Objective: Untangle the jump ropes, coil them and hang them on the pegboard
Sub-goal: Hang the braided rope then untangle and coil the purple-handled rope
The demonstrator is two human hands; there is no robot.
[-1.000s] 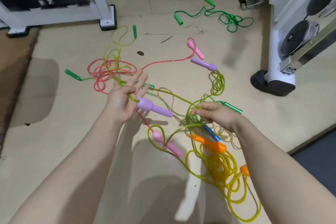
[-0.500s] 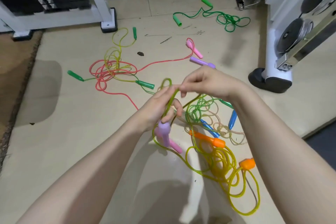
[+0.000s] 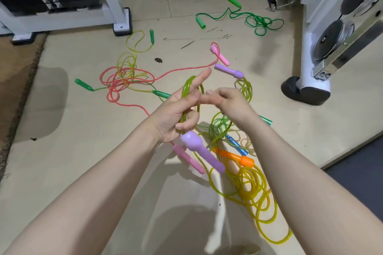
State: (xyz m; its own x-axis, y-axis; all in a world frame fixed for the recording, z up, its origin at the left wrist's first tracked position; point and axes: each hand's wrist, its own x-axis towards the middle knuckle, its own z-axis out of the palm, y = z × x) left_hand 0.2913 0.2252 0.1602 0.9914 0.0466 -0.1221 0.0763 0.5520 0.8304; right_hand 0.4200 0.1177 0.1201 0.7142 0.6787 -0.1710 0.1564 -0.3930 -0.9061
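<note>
My left hand (image 3: 176, 114) grips a loop of the yellow-green rope (image 3: 187, 89), its index finger pointing up through the loop. The rope's purple handle (image 3: 202, 151) hangs below that palm. My right hand (image 3: 230, 103) is right next to it, fingers curled and pinching the same rope. The rope's other purple handle (image 3: 229, 71) lies on the floor beyond my hands. Under my hands is a tangle with an orange handle (image 3: 236, 156), a blue handle (image 3: 237, 145) and a pink handle (image 3: 188, 158). A red rope (image 3: 124, 85) is heaped to the left.
A separate green rope (image 3: 257, 20) lies at the back. A white machine base with a black foot (image 3: 306, 91) stands right. A white rack leg (image 3: 122, 25) stands at the back left, with a brown mat (image 3: 14, 72) along the left edge. No pegboard is in view.
The loop in my left hand has grown and its index finger has straightened upward. The purple handle hangs lower and nearer. My right hand stays close to the left.
</note>
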